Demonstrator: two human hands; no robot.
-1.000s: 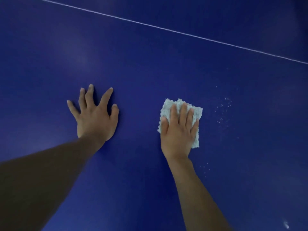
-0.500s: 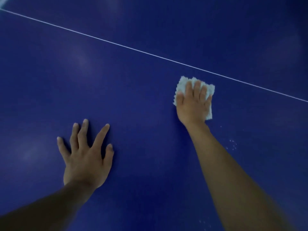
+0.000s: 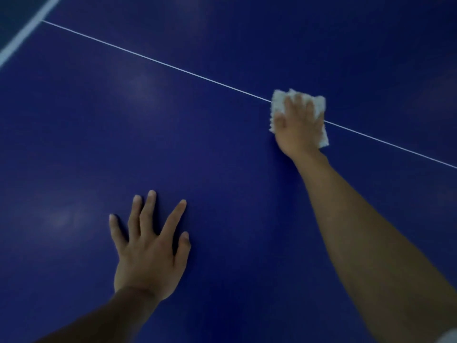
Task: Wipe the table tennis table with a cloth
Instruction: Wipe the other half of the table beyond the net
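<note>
The dark blue table tennis table fills the view. A small white cloth lies flat on it, right over the thin white centre line. My right hand presses down on the cloth with straight fingers, arm stretched far forward. My left hand rests flat on the table nearer to me, fingers spread, holding nothing. Most of the cloth is hidden under my right hand.
A wide white edge line marks the table's border at the top left, where the thin line meets it. Beyond that border the surroundings are dark.
My right hand has pushed the cloth away from me, up to and onto the white centre line. My left hand stays planted; the white specks have left the view.
</note>
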